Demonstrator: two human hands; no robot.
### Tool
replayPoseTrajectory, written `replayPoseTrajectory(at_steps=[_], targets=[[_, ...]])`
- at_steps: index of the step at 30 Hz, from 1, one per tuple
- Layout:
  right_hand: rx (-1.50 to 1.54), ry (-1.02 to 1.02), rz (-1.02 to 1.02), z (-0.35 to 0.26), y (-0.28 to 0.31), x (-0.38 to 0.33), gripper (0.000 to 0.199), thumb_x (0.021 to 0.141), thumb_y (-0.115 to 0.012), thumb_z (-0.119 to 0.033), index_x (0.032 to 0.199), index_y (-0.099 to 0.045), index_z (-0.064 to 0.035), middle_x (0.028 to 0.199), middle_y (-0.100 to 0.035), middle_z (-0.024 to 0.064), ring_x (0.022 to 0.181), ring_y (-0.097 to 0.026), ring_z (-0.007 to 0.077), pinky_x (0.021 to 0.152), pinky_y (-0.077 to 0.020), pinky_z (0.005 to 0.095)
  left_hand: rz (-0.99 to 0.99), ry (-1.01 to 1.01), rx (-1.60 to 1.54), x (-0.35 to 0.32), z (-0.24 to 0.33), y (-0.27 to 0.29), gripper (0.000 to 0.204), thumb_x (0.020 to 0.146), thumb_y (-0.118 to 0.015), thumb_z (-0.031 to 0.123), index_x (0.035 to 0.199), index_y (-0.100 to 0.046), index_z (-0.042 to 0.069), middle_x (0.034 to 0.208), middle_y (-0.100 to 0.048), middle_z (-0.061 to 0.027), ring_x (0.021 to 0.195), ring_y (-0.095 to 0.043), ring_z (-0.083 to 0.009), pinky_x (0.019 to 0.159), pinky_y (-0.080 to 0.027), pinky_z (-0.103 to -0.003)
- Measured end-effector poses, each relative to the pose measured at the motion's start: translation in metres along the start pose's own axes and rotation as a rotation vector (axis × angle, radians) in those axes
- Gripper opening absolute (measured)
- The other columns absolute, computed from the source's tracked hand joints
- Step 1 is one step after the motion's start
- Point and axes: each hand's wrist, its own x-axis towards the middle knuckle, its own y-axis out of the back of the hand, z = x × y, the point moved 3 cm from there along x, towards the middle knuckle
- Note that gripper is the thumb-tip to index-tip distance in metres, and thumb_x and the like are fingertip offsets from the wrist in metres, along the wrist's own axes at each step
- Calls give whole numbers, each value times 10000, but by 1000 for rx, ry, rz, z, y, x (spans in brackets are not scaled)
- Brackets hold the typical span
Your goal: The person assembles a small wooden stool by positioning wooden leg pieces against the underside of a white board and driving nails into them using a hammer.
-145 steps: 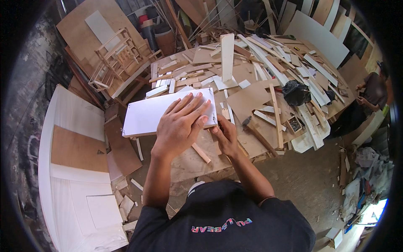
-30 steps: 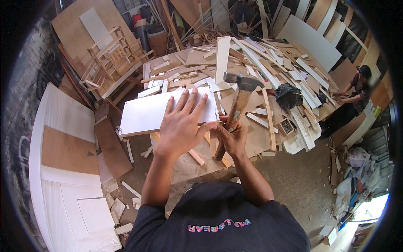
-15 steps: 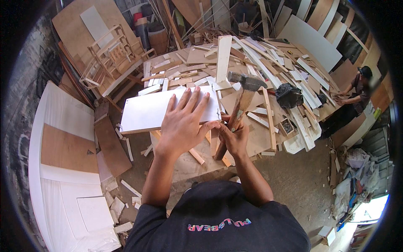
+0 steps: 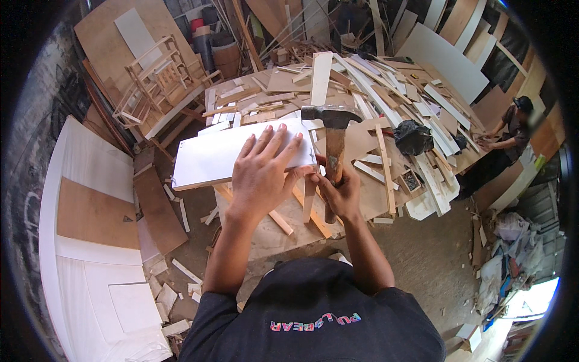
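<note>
Workshop bench strewn with offcuts, hammer head now beside the white board's end

Wood scraps point(image 4: 265, 108) cover much of the workbench point(image 4: 265, 243) beyond the white board point(image 4: 208, 154), which is raised over the bench's near side. Past the board's right end stand a wooden post point(image 4: 321, 81) and, further right, a black plastic bag point(image 4: 413, 137).

Half a second ago the hammer point(image 4: 335, 148) leaned away to the right; now its handle is nearly upright and its head is close to the board's far right corner. Earlier still, it lay on the bench to the right of the board. With the right hand point(image 4: 342, 194) now taken up by the tool, the left hand point(image 4: 258, 176) is probably the board's main hold: it is flat on top, fingers spread, thumb along the near edge. The right hand's fingers curl around the handle just beside the board's right end.

Whatever supports the board is hidden underneath. Small dark bits at its right end could be nails or marks. Whether the right fingertips also touch the board cannot be told.
</note>
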Motion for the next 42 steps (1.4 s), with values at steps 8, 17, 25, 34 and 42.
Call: replayPoseTrajectory(at_steps=[8, 17, 25, 34, 42], targets=[[169, 63, 64, -7, 25, -10, 386, 984, -783, -184, 1289, -659, 17, 858, -667, -8, 711, -580, 55, 634, -457, 214, 106, -57, 39, 0, 3, -13, 621, 992, -636, 587, 1445, -670, 163, 1479, -638, -157, 1387, -587, -361, 1174, -437, -503], [307, 173, 214, -33, 45, 19, 424, 997, -785, -232, 1295, -634, 29, 851, -676, 9, 663, -603, 71, 583, -461, 221, 53, -76, 73, 3, 21, -14, 593, 984, -690, 480, 1515, -598, 232, 1496, -615, -161, 1416, -557, -350, 1182, -406, -552], [354, 262, 243, -47, 33, 38, 422, 1033, -735, -231, 1342, -588, 15, 783, -616, 13, 539, -517, 71, 451, -422, 239, 248, -130, 48, -3, -15, -17, 369, 962, -731, 212, 1326, -671, 229, 1437, -648, -158, 1361, -608, -388, 1112, -495, -536], [571, 268, 677, -69, 107, 69, 226, 1077, -662, -274, 1175, -654, -70, 713, -485, -73, 533, -432, 43, 448, -355, 223, 91, -106, -33, 2, -43, 12, 284, 928, -755, 373, 1128, -805, 177, 1562, -546, -232, 1476, -495, -437, 1232, -374, -583], [1269, 332, 471, 36, 229, 50, 284, 1161, -481, -254, 907, -524, -134, 688, -377, -74, 551, -376, 52, 502, -399, 218, -99, -169, -59, -6, -57, 35, 554, 775, -868, 567, 1114, -834, 130, 1660, -436, -203, 1548, -398, -410, 1278, -302, -579]])
